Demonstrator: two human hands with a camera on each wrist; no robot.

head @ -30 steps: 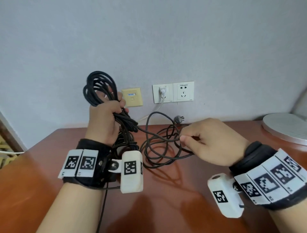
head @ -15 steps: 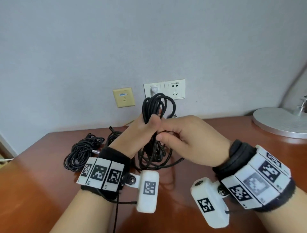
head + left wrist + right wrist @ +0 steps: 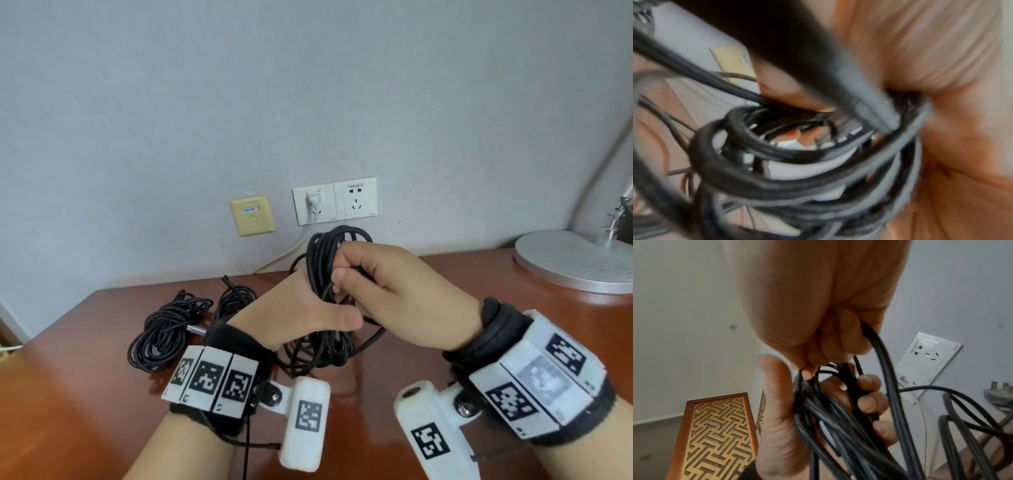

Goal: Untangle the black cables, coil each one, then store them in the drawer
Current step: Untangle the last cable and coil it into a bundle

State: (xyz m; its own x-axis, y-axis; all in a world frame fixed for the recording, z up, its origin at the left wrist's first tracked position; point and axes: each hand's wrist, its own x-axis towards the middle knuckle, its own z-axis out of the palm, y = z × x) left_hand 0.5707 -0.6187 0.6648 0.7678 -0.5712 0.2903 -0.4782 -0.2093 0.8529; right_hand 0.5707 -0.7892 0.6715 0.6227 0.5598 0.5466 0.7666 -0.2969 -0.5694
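Observation:
My left hand (image 3: 318,301) grips an upright coil of black cable (image 3: 322,253) above the brown table (image 3: 68,394); its lower loops hang down to the tabletop. My right hand (image 3: 342,265) pinches a strand of that cable at the coil's top, against the left hand. The right wrist view shows the left fingers (image 3: 869,394) curled round the bundle (image 3: 818,410) and a grey plug (image 3: 999,394) behind. The left wrist view is blurred, with cable loops (image 3: 777,162) close beside the palm. Two more coiled black cables (image 3: 164,335) (image 3: 236,298) lie on the table's left. No drawer shows.
On the wall behind are white sockets (image 3: 334,202) with a white plug and cord, and a yellow data plate (image 3: 252,215). A silver lamp base (image 3: 575,260) stands at the table's right rear. A carved wooden screen (image 3: 715,434) stands off to the left.
My right hand has lifted its strand from the loose loops up to the coil in my left hand. The left hand came down toward the middle. The two coils at left came into view.

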